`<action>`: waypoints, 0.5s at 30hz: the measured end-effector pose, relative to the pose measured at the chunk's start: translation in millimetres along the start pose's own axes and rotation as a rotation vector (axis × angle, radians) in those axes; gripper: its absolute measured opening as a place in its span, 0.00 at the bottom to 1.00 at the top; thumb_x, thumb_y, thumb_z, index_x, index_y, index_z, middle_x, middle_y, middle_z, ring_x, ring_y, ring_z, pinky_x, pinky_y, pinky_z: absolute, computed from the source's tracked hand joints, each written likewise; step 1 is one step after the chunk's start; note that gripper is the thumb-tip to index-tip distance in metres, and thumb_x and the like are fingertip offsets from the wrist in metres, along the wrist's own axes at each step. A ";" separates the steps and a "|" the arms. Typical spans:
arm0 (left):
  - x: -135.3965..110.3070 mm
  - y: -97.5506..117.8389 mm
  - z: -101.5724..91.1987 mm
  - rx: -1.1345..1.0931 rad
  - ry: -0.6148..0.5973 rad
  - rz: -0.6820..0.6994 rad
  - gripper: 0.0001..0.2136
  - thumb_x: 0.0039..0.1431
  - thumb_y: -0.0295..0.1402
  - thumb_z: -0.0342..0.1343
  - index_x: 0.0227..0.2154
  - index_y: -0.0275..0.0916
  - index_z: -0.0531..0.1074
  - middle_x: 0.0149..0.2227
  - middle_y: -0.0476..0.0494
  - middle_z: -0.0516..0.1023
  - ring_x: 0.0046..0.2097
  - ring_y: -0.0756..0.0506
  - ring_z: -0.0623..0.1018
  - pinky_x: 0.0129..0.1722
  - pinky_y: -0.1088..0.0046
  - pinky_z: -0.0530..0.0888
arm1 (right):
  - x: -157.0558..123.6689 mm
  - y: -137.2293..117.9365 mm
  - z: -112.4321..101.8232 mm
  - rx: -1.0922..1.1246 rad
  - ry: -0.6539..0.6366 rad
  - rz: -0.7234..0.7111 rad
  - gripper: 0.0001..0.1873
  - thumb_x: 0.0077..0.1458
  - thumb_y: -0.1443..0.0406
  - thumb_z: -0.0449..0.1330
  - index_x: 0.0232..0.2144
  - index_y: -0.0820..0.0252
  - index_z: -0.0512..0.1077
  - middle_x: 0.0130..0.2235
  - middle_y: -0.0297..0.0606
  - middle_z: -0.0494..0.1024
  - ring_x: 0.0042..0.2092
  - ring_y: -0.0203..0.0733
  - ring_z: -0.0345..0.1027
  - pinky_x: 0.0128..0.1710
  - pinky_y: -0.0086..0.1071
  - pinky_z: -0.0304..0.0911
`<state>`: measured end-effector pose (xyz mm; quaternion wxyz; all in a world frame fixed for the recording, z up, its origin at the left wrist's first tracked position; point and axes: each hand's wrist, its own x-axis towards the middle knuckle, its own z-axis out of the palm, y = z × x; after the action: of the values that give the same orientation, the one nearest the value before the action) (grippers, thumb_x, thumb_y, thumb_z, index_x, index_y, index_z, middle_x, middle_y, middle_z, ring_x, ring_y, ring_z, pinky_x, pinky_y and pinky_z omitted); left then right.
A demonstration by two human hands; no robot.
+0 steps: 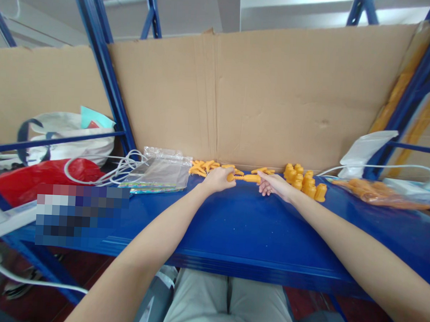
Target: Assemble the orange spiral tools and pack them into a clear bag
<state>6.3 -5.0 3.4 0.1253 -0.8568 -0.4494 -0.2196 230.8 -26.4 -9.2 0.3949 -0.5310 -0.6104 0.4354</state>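
A slim orange plastic piece (247, 177) spans the gap between my two hands, just above the far part of the blue shelf (226, 224). My left hand (218, 179) is closed around its left end. At the wider right end, the thumb and forefinger of my right hand (275, 185) pinch it, while the other fingers curl loosely below. Flat orange parts (199, 168) lie behind and left of my left hand, and a few more orange parts (260, 170) are behind the held piece. Right of my right hand stand several orange bell-shaped pieces (309, 187).
Clear plastic bags (166, 170) lie on the left beside white cables (124, 165) and a red bag (51, 176). A plastic bag of orange parts (379, 191) lies at right. A cardboard panel (276, 97) closes off the back between blue posts.
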 end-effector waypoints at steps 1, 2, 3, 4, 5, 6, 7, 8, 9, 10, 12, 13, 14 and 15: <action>0.0 0.1 -0.2 0.001 -0.001 -0.001 0.14 0.51 0.34 0.55 0.40 0.38 0.74 0.35 0.43 0.80 0.39 0.42 0.79 0.37 0.71 0.72 | 0.1 0.2 -0.1 0.002 -0.003 -0.001 0.25 0.56 0.44 0.52 0.21 0.57 0.68 0.21 0.41 0.75 0.21 0.36 0.66 0.20 0.29 0.58; -0.1 0.2 -0.5 0.002 -0.003 -0.002 0.14 0.51 0.34 0.55 0.41 0.37 0.74 0.35 0.42 0.80 0.39 0.42 0.79 0.37 0.71 0.72 | 0.0 0.2 0.0 0.008 -0.007 -0.003 0.25 0.56 0.44 0.52 0.22 0.57 0.68 0.22 0.41 0.76 0.21 0.36 0.66 0.19 0.28 0.58; -0.1 0.4 -0.8 0.003 -0.004 -0.005 0.14 0.51 0.34 0.54 0.41 0.37 0.74 0.35 0.42 0.80 0.39 0.42 0.79 0.37 0.71 0.72 | -0.4 -0.1 0.0 0.019 -0.010 -0.005 0.25 0.55 0.44 0.53 0.24 0.58 0.68 0.23 0.41 0.76 0.20 0.35 0.66 0.19 0.28 0.57; -0.1 0.5 -1.1 0.004 -0.006 -0.008 0.15 0.51 0.34 0.54 0.41 0.37 0.73 0.35 0.42 0.80 0.40 0.41 0.79 0.37 0.71 0.72 | -0.9 -0.7 0.2 0.038 -0.012 -0.008 0.23 0.55 0.45 0.53 0.26 0.58 0.69 0.25 0.41 0.77 0.20 0.35 0.66 0.18 0.27 0.57; -0.1 0.5 -1.4 0.004 -0.008 -0.012 0.15 0.51 0.34 0.54 0.42 0.36 0.73 0.35 0.41 0.80 0.40 0.41 0.79 0.37 0.71 0.72 | -1.7 -1.5 0.3 0.064 -0.012 -0.011 0.21 0.56 0.46 0.54 0.29 0.58 0.69 0.26 0.41 0.78 0.20 0.34 0.66 0.18 0.26 0.57; -0.1 0.5 -1.6 0.003 -0.010 -0.015 0.15 0.51 0.34 0.54 0.42 0.37 0.73 0.35 0.41 0.80 0.40 0.41 0.79 0.37 0.71 0.72 | -2.6 -2.6 0.5 0.092 -0.013 -0.014 0.18 0.57 0.49 0.56 0.32 0.58 0.69 0.28 0.40 0.79 0.21 0.33 0.67 0.17 0.25 0.57; -0.1 0.3 -1.8 0.003 -0.010 -0.018 0.15 0.51 0.34 0.54 0.42 0.37 0.73 0.35 0.41 0.80 0.39 0.41 0.79 0.37 0.71 0.72 | -3.6 -3.8 0.6 0.116 -0.015 -0.016 0.15 0.57 0.52 0.57 0.34 0.59 0.69 0.30 0.39 0.79 0.21 0.32 0.67 0.18 0.24 0.57; 0.0 0.0 -1.8 0.002 -0.010 -0.019 0.15 0.51 0.34 0.54 0.43 0.37 0.73 0.35 0.42 0.80 0.40 0.41 0.79 0.37 0.71 0.72 | -4.7 -5.1 0.7 0.132 -0.015 -0.018 0.13 0.57 0.55 0.58 0.36 0.59 0.68 0.31 0.38 0.79 0.21 0.32 0.68 0.18 0.24 0.58; 0.2 -0.4 -1.6 0.002 -0.009 -0.018 0.16 0.51 0.34 0.54 0.43 0.37 0.73 0.36 0.42 0.80 0.40 0.42 0.79 0.37 0.71 0.72 | -5.8 -6.5 0.8 0.138 -0.014 -0.020 0.10 0.57 0.58 0.58 0.37 0.59 0.68 0.31 0.38 0.79 0.22 0.31 0.68 0.18 0.23 0.59; 0.3 -0.9 -1.4 0.002 -0.008 -0.017 0.16 0.52 0.34 0.54 0.44 0.38 0.73 0.36 0.42 0.80 0.40 0.42 0.79 0.37 0.71 0.72 | -7.0 -7.9 0.8 0.137 -0.012 -0.021 0.09 0.57 0.61 0.59 0.38 0.60 0.69 0.31 0.37 0.79 0.22 0.31 0.68 0.19 0.23 0.59; 0.7 -1.9 -0.6 0.003 -0.008 -0.018 0.16 0.52 0.35 0.54 0.44 0.37 0.73 0.37 0.41 0.80 0.40 0.41 0.79 0.38 0.70 0.72 | -9.4 -10.4 0.7 0.135 -0.004 -0.026 0.07 0.57 0.63 0.59 0.37 0.61 0.69 0.29 0.37 0.78 0.21 0.30 0.68 0.19 0.22 0.59; 0.8 -2.2 -0.2 0.001 -0.007 -0.020 0.16 0.52 0.35 0.55 0.44 0.37 0.73 0.37 0.41 0.80 0.40 0.41 0.79 0.38 0.70 0.73 | -10.5 -11.5 0.7 0.138 0.001 -0.028 0.07 0.57 0.63 0.59 0.36 0.61 0.70 0.29 0.36 0.78 0.21 0.30 0.67 0.19 0.22 0.59; 0.9 -2.4 0.2 -0.002 -0.007 -0.023 0.16 0.52 0.35 0.55 0.45 0.37 0.72 0.36 0.41 0.80 0.40 0.41 0.79 0.38 0.70 0.73 | -11.5 -12.6 0.7 0.143 0.007 -0.029 0.06 0.57 0.63 0.59 0.36 0.61 0.70 0.28 0.36 0.78 0.21 0.30 0.67 0.19 0.22 0.60; 0.8 -2.5 0.5 -0.007 -0.004 -0.024 0.16 0.52 0.35 0.55 0.45 0.38 0.72 0.36 0.41 0.80 0.40 0.41 0.79 0.38 0.70 0.73 | -12.4 -13.7 0.7 0.147 0.015 -0.031 0.06 0.57 0.64 0.59 0.35 0.61 0.70 0.28 0.36 0.77 0.21 0.30 0.67 0.19 0.22 0.59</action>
<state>4.8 -2.7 3.4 0.1188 -0.8521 -0.4594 -0.2209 227.5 -39.6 3.4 0.4440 -0.4945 -0.5819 0.4687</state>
